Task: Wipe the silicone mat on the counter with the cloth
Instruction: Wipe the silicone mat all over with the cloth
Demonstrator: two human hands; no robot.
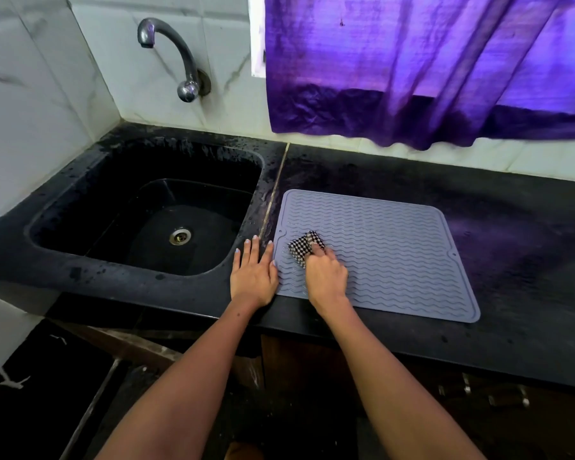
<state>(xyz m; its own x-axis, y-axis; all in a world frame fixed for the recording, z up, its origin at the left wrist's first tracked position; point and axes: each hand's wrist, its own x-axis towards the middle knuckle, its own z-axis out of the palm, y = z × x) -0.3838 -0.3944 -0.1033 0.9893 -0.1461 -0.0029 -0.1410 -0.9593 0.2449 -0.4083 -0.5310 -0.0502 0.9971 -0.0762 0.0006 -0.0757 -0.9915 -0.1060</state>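
beside the sink (140, 207), on the black counter (512, 247), lies the silicone mat (395, 254), grey-lilac and flat, its face ribbed with fine wavy ridges and its corners rounded. the right hand (326, 277) grips a small checked cloth (304, 246), bunched under curled fingers and pressed to the mat's near corner on the sink side. the left hand (253, 277) rests flat with straight fingers on the counter between sink and mat, its thumb edge touching the mat's border, holding nothing. to do this step well, i judge the flat hand should pin that border so the soft mat does not creep, while the cloth runs along the ridges, not across them, in overlapping passes away from the sink toward the far side. the ridges likely trap dirt in their grooves, so firm, even pressure seems wise. most of the mat away from the sink looks yet to be covered.
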